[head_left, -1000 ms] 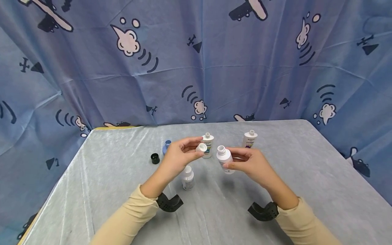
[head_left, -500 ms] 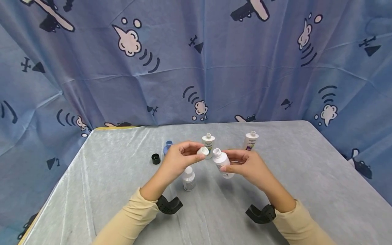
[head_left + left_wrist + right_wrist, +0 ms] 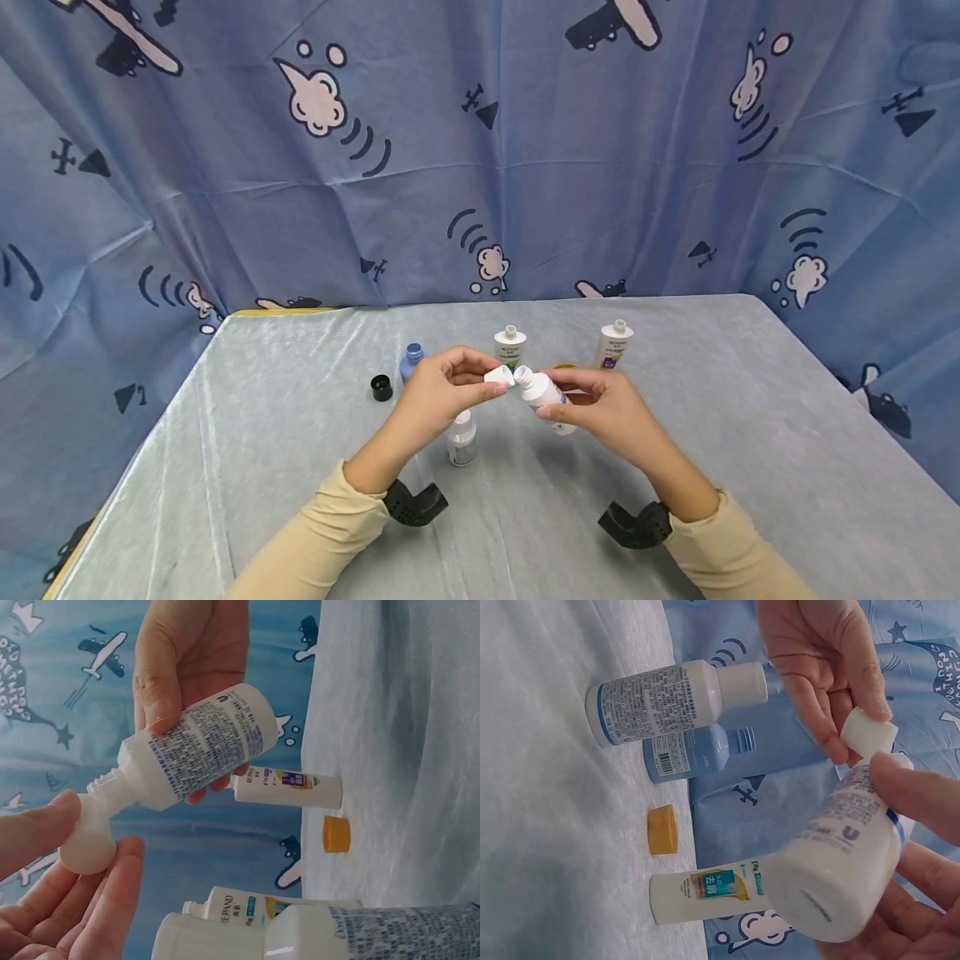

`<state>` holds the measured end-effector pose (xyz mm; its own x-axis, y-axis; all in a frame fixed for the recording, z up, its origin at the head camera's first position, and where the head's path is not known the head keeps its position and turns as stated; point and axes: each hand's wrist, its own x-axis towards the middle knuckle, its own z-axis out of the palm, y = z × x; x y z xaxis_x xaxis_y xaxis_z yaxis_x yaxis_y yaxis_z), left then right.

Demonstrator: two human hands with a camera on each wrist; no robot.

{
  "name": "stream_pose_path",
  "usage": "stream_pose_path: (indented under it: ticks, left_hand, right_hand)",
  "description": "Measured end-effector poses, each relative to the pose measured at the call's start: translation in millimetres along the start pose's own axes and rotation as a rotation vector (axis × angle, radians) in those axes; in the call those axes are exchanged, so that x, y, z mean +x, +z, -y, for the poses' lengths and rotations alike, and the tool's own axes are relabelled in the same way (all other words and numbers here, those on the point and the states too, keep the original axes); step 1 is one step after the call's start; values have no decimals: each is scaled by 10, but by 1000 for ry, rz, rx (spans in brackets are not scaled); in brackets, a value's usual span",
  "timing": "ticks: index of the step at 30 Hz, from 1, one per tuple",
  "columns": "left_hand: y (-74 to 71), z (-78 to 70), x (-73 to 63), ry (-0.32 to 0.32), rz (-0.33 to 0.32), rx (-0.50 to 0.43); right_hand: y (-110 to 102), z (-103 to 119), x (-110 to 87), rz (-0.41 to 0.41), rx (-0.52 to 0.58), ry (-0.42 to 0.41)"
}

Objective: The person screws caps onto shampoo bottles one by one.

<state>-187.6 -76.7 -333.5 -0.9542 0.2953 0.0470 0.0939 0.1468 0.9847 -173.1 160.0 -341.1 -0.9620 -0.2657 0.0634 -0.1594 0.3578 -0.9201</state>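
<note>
My left hand (image 3: 438,396) pinches a white cap (image 3: 497,378) between thumb and fingers. My right hand (image 3: 611,404) grips a white bottle (image 3: 553,402) by its body, clear of the table and tilted so that its bare threaded neck leans left. Cap and neck meet in the left wrist view, where the cap (image 3: 88,838) covers the mouth of the bottle (image 3: 206,746). How far the cap sits on the thread cannot be told. From the right wrist view, the bottle's base (image 3: 817,900) faces the camera and the thumb partly hides its neck.
A capped white bottle (image 3: 461,442) stands below the left hand. Behind it are an uncapped blue bottle (image 3: 409,362) and a black cap (image 3: 381,388). Two uncapped white bottles, one green-labelled (image 3: 510,343) and one purple-labelled (image 3: 615,342), stand farther back; a yellow cap (image 3: 337,834) lies between.
The right hand has brought the bottle leftward and tilted its neck toward the cap. The left hand has turned the cap's opening toward the bottle, so the two now meet.
</note>
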Motion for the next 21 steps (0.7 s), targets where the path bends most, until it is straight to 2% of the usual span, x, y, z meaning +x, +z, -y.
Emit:
stream_pose_path:
  ticks: [4, 16, 21]
  left_hand:
    - [-18, -3, -6, 12, -8, -4]
    - [-22, 16, -9, 109, -24, 26]
    - [-2, 2, -15, 80, -35, 7]
  right_hand:
    - [9, 14, -1, -8, -26, -5]
    - [21, 32, -21, -17, -91, -28]
    - [21, 39, -33, -16, -104, -31]
